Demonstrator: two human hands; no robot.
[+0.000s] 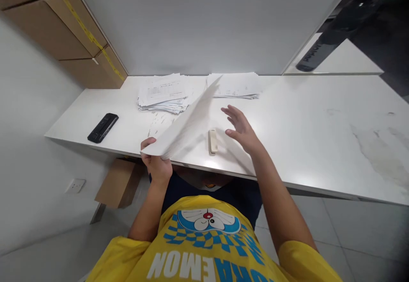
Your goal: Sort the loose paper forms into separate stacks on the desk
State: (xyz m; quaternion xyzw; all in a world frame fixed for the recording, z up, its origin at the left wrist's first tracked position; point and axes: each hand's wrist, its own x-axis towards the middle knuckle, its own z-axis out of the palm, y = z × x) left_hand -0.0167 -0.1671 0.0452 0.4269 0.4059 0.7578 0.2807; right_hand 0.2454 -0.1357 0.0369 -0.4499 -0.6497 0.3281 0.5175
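Observation:
My left hand (156, 165) pinches the near corner of some white paper (188, 124), with the thumb on top and the fingers underneath. The paper tilts up from the desk, its far tip rising toward the back; whether it is one sheet or several I cannot tell. To the right, my right hand (241, 130) hovers above the desk with its fingers apart and nothing in them. Between the two hands a small cream-coloured stapler (212, 142) lies on the white desk (297, 145), touched by neither hand.
Two piles of printed paper lie along the back: a left stack (162, 92) and a right stack (238, 86). A black phone-like device (102, 128) rests at the left. Cardboard boxes (70, 30) stand at the back left, another box (116, 182) below. A dark bottle (332, 30) is at the upper right.

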